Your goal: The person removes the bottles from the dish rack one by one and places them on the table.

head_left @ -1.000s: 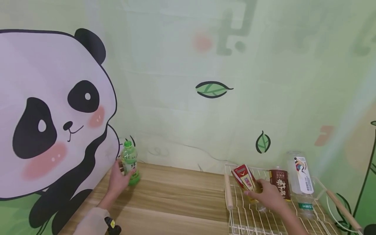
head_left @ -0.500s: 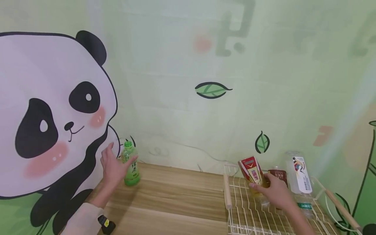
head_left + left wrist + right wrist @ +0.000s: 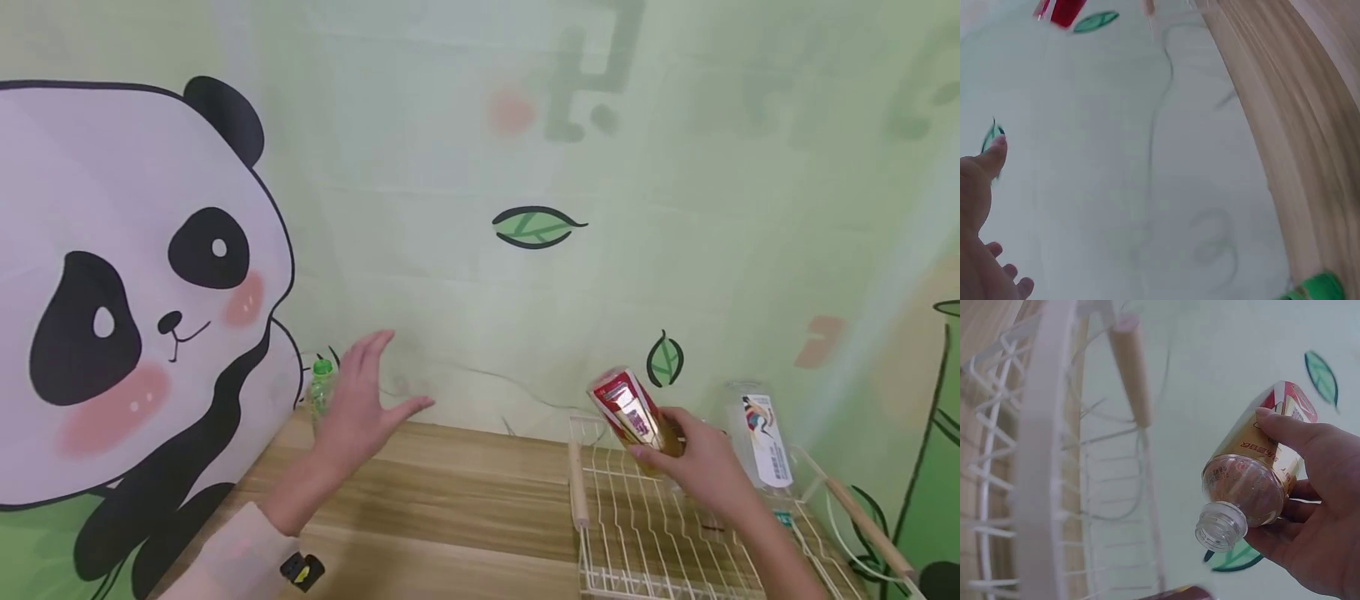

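My right hand (image 3: 701,462) grips a clear plastic bottle (image 3: 633,417) with a red and gold label above the wire rack (image 3: 579,492). In the right wrist view its bare threaded neck (image 3: 1221,526) points down, and no cap shows on it. My left hand (image 3: 360,408) is in the air with fingers and thumb spread, holding nothing. Behind that hand stands a green bottle (image 3: 321,387), partly hidden; its green cap (image 3: 1319,289) shows at the bottom corner of the left wrist view.
Inside the rack lies a clear bottle with a white label (image 3: 767,442), bottom end up. A dark red item (image 3: 1185,594) barely shows beside it, mostly hidden by my right hand. The wooden table (image 3: 465,492) meets a panda-printed backdrop (image 3: 435,292).
My left hand has let go of the green bottle and moved right, toward the middle. My right hand has lifted the red and gold bottle higher out of the rack.
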